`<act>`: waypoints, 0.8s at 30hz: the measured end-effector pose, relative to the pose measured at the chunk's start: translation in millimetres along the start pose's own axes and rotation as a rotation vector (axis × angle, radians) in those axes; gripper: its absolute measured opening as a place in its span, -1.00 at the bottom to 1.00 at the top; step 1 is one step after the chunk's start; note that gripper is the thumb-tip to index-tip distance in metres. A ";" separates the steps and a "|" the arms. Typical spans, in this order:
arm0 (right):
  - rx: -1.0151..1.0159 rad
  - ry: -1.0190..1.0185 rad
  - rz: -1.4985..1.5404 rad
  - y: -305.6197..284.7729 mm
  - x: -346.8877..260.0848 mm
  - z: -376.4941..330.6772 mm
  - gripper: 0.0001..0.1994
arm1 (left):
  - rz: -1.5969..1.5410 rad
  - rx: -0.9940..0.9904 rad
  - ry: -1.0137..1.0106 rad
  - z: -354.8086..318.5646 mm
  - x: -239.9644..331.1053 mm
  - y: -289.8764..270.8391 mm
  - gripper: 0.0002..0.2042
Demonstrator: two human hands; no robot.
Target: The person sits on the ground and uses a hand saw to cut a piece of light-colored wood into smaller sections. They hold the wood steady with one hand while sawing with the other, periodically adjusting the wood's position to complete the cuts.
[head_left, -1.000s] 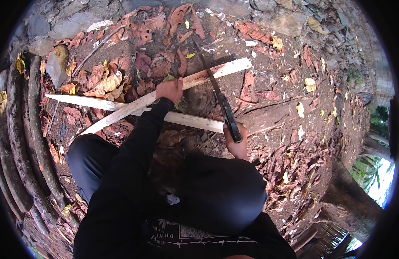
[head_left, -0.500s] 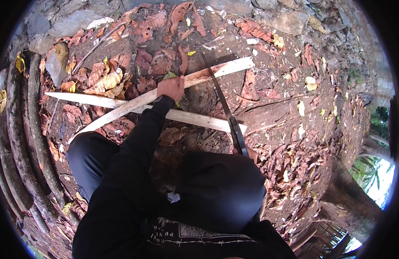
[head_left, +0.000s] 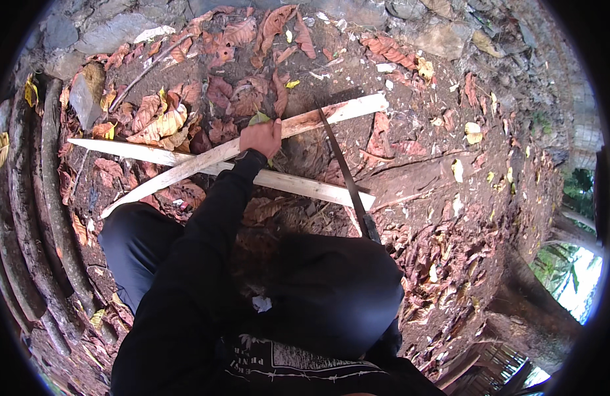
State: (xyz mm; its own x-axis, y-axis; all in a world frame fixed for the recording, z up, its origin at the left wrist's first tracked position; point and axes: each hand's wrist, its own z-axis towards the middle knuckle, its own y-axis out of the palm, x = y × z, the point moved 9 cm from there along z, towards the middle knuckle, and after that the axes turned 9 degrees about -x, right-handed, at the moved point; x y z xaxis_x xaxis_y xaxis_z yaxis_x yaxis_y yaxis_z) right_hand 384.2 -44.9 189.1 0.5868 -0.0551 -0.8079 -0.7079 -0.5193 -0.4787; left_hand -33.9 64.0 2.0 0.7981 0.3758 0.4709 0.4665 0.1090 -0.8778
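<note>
The left hand (head_left: 261, 137)'s fingers (head_left: 276, 132) are clamped on the upper wooden strip (head_left: 361, 107), about mid-length; the right hand is out of sight, so its fingers' state cannot be told. The saw (head_left: 343, 167) crosses that strip, tip near the far edge, handle end meeting the right knee (head_left: 338, 284) in view. The strip's right end juts past the blade. A lower strip (head_left: 298, 184) crosses underneath. Leafy ground (head_left: 417, 173) stretches widely rightward; logs (head_left: 31, 198) border the left, stones (head_left: 443, 38) the far side.
</note>
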 end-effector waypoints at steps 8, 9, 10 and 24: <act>0.043 -0.199 0.051 55.4 -19.4 127.3 -0.79 | -0.003 0.010 0.001 0.1 2.0 -1.0 -0.46; 0.038 -0.178 0.062 50.9 -16.8 124.6 -0.79 | -0.003 0.031 -0.004 3.1 0.8 -4.6 -0.46; 0.009 -0.154 0.064 51.3 -13.8 126.9 -0.81 | -0.003 0.052 -0.008 11.3 -1.9 -9.8 -0.46; -0.009 -0.058 0.021 43.7 -16.5 99.3 -0.82 | 0.010 0.090 0.033 0.6 4.0 -6.3 -0.48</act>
State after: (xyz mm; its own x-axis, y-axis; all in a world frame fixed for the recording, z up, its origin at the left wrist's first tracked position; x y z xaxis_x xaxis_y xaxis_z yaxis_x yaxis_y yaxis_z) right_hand 304.6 18.0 147.4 0.5475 -0.0165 -0.8367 -0.7164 -0.5259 -0.4584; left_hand -33.8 65.3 9.3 0.8156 0.3468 0.4632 0.4234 0.1881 -0.8862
